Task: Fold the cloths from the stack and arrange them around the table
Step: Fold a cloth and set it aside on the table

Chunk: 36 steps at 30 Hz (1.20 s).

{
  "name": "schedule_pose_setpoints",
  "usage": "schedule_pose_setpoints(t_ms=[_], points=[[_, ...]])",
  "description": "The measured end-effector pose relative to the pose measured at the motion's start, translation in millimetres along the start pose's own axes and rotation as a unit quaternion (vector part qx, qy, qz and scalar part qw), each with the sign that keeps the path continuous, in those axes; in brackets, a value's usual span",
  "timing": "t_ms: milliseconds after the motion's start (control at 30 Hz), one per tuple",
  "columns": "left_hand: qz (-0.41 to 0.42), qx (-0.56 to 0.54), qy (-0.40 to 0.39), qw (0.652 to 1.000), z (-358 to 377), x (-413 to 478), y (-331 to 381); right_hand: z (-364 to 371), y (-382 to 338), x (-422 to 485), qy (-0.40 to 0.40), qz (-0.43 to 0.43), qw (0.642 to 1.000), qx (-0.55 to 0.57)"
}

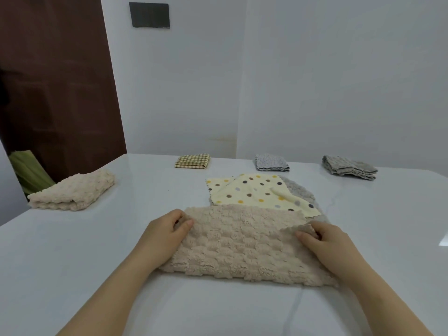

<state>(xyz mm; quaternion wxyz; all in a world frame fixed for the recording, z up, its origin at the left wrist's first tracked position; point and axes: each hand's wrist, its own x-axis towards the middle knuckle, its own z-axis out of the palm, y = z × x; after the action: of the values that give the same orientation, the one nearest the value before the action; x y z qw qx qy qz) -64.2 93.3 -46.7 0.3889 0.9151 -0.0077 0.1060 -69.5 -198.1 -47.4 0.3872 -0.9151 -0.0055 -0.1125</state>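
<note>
A fluffy beige cloth (242,243) lies folded over in front of me on the white table (97,251). My left hand (167,231) pinches its far left corner, and my right hand (322,241) pinches its far right corner. Behind it lies the stack: a cream polka-dot cloth (254,192) on top of a grey fluffy cloth (300,190). Folded cloths sit around the table: a cream bobbled one (72,190) at the left, a yellow checked one (193,161), a grey patterned one (272,162) and a grey wavy one (349,168) along the far edge.
White walls stand close behind the table. A brown door (55,81) is at the left, with something green (29,170) beside the table's left edge. A dark panel (149,15) hangs on the wall.
</note>
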Motion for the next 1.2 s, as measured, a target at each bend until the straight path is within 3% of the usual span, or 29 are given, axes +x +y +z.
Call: schedule_pose_setpoints(t_ms=[100, 267, 433, 533, 700, 867, 933, 1100, 1200], points=[[0.02, 0.08, -0.046, 0.996, 1.2, 1.4, -1.6, -2.9, 0.1, 0.6, -0.01, 0.016, 1.0, -0.008], [0.028, 0.138, -0.058, 0.988, -7.8, 0.3, -3.7, -12.5, 0.1, -1.7, -0.099, 0.058, 0.993, 0.005], [0.044, 0.08, 0.002, 0.996, -9.2, 0.3, -1.7, -11.9, -5.4, -1.4, -0.032, 0.03, 0.999, 0.017], [0.039, 0.023, 0.03, 0.999, -8.5, 0.4, 0.3, -10.7, -5.4, -1.8, -0.032, 0.019, 0.999, 0.006], [0.035, 0.054, 0.004, 0.998, -7.2, 0.8, -4.8, -9.8, -1.2, 0.8, -0.04, 0.025, 0.999, 0.018], [0.04, -0.102, 0.096, 0.989, -9.0, 1.3, 0.0, -11.9, -0.4, 1.6, 0.007, 0.029, 0.989, 0.148], [0.019, -0.114, 0.135, 0.984, -4.2, 4.2, -3.5, -9.8, -0.1, 2.7, 0.046, 0.036, 0.981, 0.183], [-0.013, 0.023, 0.068, 0.997, 15.4, 15.6, -20.2, 9.5, 6.1, 5.3, 0.104, 0.025, 0.994, -0.012], [-0.007, 0.086, 0.059, 0.995, 17.1, 21.1, -24.0, 13.2, 7.2, 6.9, 0.106, 0.02, 0.994, -0.024]])
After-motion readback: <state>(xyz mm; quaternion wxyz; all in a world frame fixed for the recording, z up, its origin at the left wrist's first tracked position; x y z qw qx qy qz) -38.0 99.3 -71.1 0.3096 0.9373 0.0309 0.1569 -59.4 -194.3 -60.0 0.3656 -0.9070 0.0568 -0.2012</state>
